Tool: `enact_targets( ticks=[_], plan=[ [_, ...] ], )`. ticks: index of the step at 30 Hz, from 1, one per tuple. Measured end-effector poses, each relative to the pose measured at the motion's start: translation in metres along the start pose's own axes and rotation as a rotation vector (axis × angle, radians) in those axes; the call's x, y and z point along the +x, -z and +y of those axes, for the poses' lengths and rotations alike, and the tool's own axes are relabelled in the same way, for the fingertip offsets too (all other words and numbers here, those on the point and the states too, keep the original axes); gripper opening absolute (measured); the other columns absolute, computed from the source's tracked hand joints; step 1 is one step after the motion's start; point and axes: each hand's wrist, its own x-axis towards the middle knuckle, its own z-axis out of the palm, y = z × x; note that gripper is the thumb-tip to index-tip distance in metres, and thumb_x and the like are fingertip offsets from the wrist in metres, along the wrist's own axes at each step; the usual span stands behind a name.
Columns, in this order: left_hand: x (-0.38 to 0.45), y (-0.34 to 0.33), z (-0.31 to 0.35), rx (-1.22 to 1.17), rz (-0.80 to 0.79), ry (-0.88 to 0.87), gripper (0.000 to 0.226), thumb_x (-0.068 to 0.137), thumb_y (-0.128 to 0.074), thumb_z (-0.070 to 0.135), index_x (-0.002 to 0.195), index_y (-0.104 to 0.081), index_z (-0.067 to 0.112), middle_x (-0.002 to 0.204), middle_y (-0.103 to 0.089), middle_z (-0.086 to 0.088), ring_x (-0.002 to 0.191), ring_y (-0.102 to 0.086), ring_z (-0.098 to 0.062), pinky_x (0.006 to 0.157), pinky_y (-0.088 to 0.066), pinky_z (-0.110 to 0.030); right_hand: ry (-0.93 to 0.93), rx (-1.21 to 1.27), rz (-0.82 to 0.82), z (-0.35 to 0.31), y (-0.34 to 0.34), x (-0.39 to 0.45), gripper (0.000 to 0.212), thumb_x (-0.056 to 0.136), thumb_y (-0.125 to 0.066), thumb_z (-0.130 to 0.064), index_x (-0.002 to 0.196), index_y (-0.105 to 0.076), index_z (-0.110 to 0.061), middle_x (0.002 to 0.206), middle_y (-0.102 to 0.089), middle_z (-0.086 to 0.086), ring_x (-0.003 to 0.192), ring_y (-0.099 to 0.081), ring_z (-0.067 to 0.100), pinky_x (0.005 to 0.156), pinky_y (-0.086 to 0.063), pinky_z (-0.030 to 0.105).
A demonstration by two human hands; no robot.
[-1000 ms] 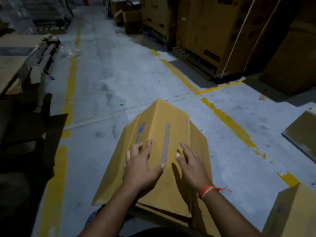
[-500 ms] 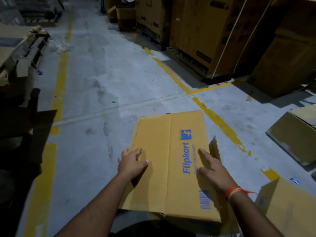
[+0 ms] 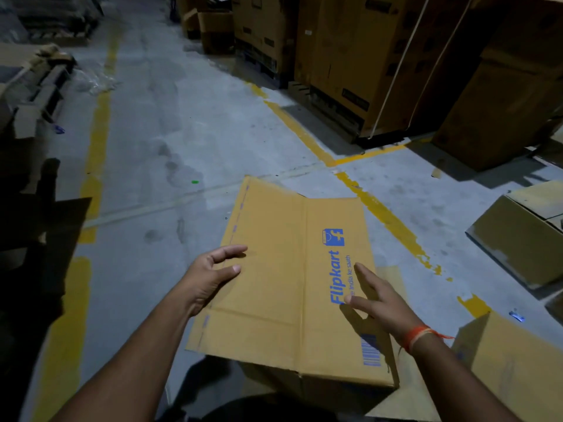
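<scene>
A: Grey warehouse floor (image 3: 182, 132), yellow lines, tall stacked cartons (image 3: 350, 56) behind. Where is the flattened carton (image 3: 274, 284)?
B: Straight in front of the person, print side up, its near end raised on something hidden beneath.
A: And the grips?
B: The left grip (image 3: 213, 275) sits at the carton's left edge, fingers loosely curved, thumb apart, closed on nothing. The right grip (image 3: 377, 296) is wide, fingers straight over the blue lettering; contact cannot be told.
A: How should the person handle it?
B: Probably by taking both long edges evenly, keeping the centre crease straight so the panel does not buckle, and steering clear of the open box (image 3: 518, 370) beside the right wrist
</scene>
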Motion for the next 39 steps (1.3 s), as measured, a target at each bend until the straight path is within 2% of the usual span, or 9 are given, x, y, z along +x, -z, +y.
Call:
enact_targets(
  ticks=[2,10,14,18,23,27,30,33,39],
  plan=[
    [-0.007,0.015,0.015,0.008,0.032,-0.037,0.041,0.093,-0.065,-0.006,0.121,-0.074,0.023,0.126,-0.07,0.003,0.123,-0.061,-0.013,0.095,-0.052,-0.021,0.01,0.045,-0.03,-0.009,-0.01,0.007,0.102,0.065,-0.08,-0.063,0.153,-0.031,-0.05,0.149,-0.037,-0.011,0.138,-0.036,0.008,0.119,-0.033,0.043],
    [-0.044,0.066,0.047,-0.015,0.125,-0.082,0.042,0.093,-0.066,-0.003,0.123,-0.073,0.024,0.124,-0.072,0.006,0.129,-0.057,-0.009,0.102,-0.047,-0.026,0.067,0.28,-0.168,-0.027,-0.082,0.037,0.101,0.068,-0.083,-0.059,0.153,-0.028,-0.051,0.159,-0.032,-0.019,0.145,-0.03,0.006,0.122,-0.027,0.045],
    [-0.045,0.067,0.027,0.031,0.167,-0.065,0.048,0.092,-0.063,-0.012,0.114,-0.079,0.028,0.117,-0.074,0.001,0.13,-0.057,-0.023,0.106,-0.045,-0.034,-0.049,0.288,-0.284,-0.003,-0.133,0.041,0.097,0.075,-0.085,-0.047,0.153,-0.029,-0.048,0.138,-0.057,-0.019,0.126,-0.055,0.005,0.116,-0.037,0.042],
    [-0.024,0.053,0.013,0.15,0.179,-0.105,0.056,0.092,-0.061,-0.009,0.115,-0.076,0.039,0.117,-0.073,0.008,0.131,-0.054,-0.023,0.1,-0.045,-0.034,-0.155,0.275,-0.228,0.013,-0.154,0.044,0.091,0.083,-0.075,-0.054,0.154,-0.019,-0.049,0.145,-0.052,-0.005,0.122,-0.056,0.014,0.113,-0.04,0.041],
    [-0.01,0.001,0.021,0.128,-0.058,-0.113,0.059,0.107,-0.05,0.03,0.157,-0.024,0.05,0.155,-0.033,0.027,0.138,-0.036,0.008,0.102,-0.038,-0.018,-0.171,0.117,-0.197,0.013,-0.127,0.055,0.094,0.08,-0.064,-0.075,0.158,-0.027,-0.038,0.159,-0.032,-0.006,0.146,-0.034,0.02,0.121,-0.027,0.042],
    [-0.002,-0.037,0.003,0.12,-0.215,0.026,0.072,0.09,-0.044,0.077,0.144,0.004,0.071,0.132,-0.059,0.01,0.109,-0.065,-0.006,0.095,-0.048,-0.029,-0.099,0.139,-0.179,-0.009,-0.104,0.038,0.073,0.096,-0.051,-0.061,0.159,-0.028,-0.031,0.163,-0.027,-0.011,0.151,-0.024,0.014,0.123,-0.021,0.037],
    [-0.003,-0.053,-0.007,0.326,-0.2,0.016,0.069,0.09,-0.022,0.085,0.149,0.008,0.067,0.14,-0.058,0.011,0.127,-0.058,-0.009,0.111,-0.039,-0.04,-0.062,0.171,-0.058,-0.023,-0.081,0.022,0.062,0.099,-0.045,-0.06,0.156,-0.033,-0.036,0.161,-0.032,-0.013,0.149,-0.028,0.013,0.122,-0.023,0.042],
    [-0.006,-0.047,-0.019,0.391,-0.161,0.113,0.1,0.072,-0.018,0.1,0.158,-0.004,0.051,0.16,-0.041,0.006,0.148,-0.036,-0.018,0.123,-0.024,-0.043,-0.031,0.223,0.002,-0.035,-0.059,0.005,0.059,0.097,-0.044,-0.065,0.152,-0.037,-0.045,0.159,-0.034,-0.017,0.148,-0.03,0.013,0.12,-0.026,0.05],
    [-0.014,-0.042,-0.036,0.569,-0.144,0.238,0.087,0.093,-0.02,0.08,0.162,-0.023,0.026,0.168,-0.022,0.001,0.155,-0.021,-0.023,0.126,-0.018,-0.047,0.213,-0.159,0.056,-0.051,-0.041,-0.016,0.067,0.096,-0.044,-0.067,0.156,-0.022,-0.049,0.161,-0.029,-0.013,0.149,-0.024,0.006,0.116,-0.024,0.027]
  ],
)
